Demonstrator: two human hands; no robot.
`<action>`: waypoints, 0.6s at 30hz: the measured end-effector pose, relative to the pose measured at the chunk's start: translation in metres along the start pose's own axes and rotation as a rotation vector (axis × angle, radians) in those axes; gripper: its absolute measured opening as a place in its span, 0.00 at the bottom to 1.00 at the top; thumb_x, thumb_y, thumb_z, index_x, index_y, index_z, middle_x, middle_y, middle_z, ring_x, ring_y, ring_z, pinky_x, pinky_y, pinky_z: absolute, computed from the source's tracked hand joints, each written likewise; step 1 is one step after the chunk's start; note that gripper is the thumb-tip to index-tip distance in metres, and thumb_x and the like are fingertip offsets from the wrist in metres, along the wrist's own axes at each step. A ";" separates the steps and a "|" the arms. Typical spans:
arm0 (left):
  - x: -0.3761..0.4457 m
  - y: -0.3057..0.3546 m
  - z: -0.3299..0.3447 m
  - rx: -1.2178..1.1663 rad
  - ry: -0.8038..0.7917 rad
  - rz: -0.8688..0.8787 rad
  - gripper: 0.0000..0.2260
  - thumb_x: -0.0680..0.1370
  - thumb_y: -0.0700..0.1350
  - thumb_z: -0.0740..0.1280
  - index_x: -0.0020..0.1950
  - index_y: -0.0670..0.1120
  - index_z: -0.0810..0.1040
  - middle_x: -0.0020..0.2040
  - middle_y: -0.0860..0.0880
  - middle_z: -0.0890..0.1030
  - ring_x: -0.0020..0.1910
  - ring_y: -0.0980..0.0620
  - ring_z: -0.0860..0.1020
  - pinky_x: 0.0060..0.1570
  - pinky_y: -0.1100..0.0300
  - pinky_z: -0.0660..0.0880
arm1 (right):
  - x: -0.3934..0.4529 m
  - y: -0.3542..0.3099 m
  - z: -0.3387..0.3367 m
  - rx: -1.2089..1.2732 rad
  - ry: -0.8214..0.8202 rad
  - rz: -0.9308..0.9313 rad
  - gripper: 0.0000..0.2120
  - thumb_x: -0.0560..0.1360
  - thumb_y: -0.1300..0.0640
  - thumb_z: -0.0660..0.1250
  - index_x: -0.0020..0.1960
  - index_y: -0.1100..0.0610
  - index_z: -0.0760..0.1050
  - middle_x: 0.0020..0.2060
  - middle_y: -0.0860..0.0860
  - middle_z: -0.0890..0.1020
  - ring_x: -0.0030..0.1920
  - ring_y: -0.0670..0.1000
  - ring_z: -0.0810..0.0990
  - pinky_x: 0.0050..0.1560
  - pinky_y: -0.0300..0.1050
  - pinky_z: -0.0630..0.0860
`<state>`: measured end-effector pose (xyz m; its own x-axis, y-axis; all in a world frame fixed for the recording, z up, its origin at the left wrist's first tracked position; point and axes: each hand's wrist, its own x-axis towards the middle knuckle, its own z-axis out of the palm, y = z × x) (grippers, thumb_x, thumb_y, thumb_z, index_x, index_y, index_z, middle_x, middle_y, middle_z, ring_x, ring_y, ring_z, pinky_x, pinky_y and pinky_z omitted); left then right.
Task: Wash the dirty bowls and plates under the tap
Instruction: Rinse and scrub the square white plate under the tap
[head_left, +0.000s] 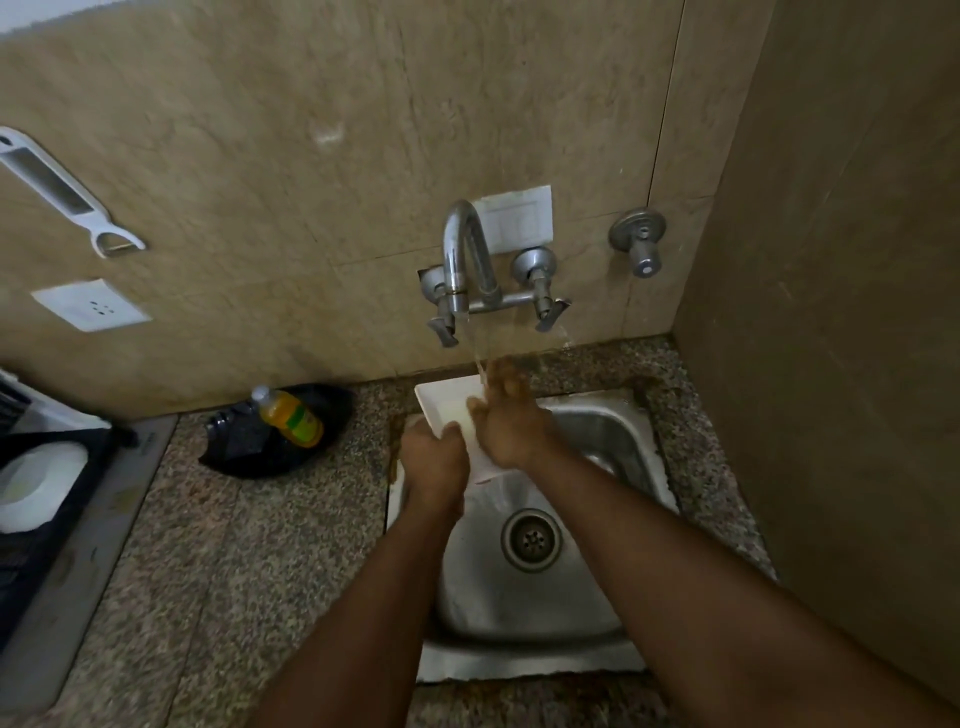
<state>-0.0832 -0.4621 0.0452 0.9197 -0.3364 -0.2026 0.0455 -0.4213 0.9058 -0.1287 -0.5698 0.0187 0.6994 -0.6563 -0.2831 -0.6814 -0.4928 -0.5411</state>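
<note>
A white square plate is held tilted over the steel sink, under the running tap. My left hand grips the plate's near left edge, thumb over the rim. My right hand lies flat on the plate's face with fingers spread, right where the water stream lands. Water runs off the plate's lower edge toward the drain. Much of the plate is hidden by both hands.
A yellow soap bottle lies on a black bag on the granite counter to the left. A black rack with white dishes stands at far left. A peeler and a socket are on the wall. A side wall closes the right.
</note>
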 end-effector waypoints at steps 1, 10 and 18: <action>-0.001 0.000 0.000 0.001 -0.024 0.008 0.11 0.78 0.36 0.69 0.60 0.37 0.83 0.53 0.40 0.86 0.49 0.42 0.85 0.51 0.46 0.83 | 0.008 -0.001 -0.006 0.017 0.069 0.044 0.27 0.85 0.41 0.47 0.82 0.48 0.52 0.81 0.55 0.58 0.77 0.60 0.64 0.71 0.63 0.68; 0.024 -0.017 -0.010 0.101 -0.068 0.024 0.16 0.75 0.50 0.78 0.57 0.42 0.83 0.55 0.42 0.86 0.48 0.47 0.85 0.51 0.51 0.83 | -0.016 0.019 0.000 1.073 -0.176 0.288 0.11 0.80 0.58 0.69 0.62 0.52 0.77 0.56 0.54 0.85 0.54 0.56 0.84 0.58 0.59 0.81; 0.006 -0.053 0.034 1.086 -0.578 0.579 0.32 0.85 0.59 0.42 0.84 0.46 0.37 0.83 0.47 0.33 0.82 0.46 0.33 0.79 0.38 0.38 | -0.007 0.036 0.003 0.913 0.089 0.343 0.08 0.80 0.59 0.67 0.58 0.55 0.80 0.52 0.55 0.85 0.52 0.58 0.84 0.57 0.58 0.81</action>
<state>-0.0938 -0.4706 -0.0163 0.3964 -0.8788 -0.2655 -0.8625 -0.4556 0.2203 -0.1581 -0.5811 -0.0011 0.4502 -0.7407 -0.4987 -0.3894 0.3397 -0.8561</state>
